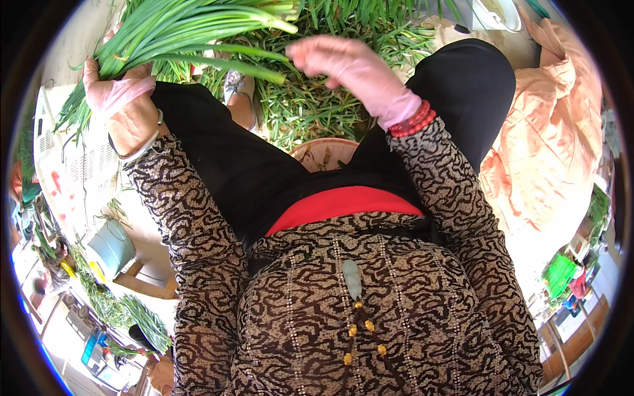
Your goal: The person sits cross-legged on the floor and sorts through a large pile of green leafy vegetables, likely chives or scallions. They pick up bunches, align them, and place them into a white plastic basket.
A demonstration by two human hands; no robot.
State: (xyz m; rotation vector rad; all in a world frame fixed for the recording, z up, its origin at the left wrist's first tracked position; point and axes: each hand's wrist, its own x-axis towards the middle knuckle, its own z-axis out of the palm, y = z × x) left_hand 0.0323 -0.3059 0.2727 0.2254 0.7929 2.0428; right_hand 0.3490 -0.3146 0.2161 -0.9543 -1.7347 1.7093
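Observation:
My left hand [119, 96], in a thin pink covering, grips a bunch of long-leaved green stalks [198, 37] at upper left. Their pale cut ends point right and the leaf tips hang down past my wrist. Off the right end of the bunch is my right hand [346, 67], pink-gloved and blurred. Its fingers are stretched out, the thumb lies apart, and I see nothing held. One leaf end comes close to its fingertips; whether they touch is unclear. Loose green leaves [312, 106] cover the ground between my legs.
Between my thighs shows the rim of a pinkish basket or tub [324, 143]. A white plastic crate [74, 163] stands at left, with a light-blue bucket [111, 247] by a wooden stool [148, 284]. Peach-coloured cloth [550, 133] lies at right, below a white container [495, 15]. Other people are at the left rim.

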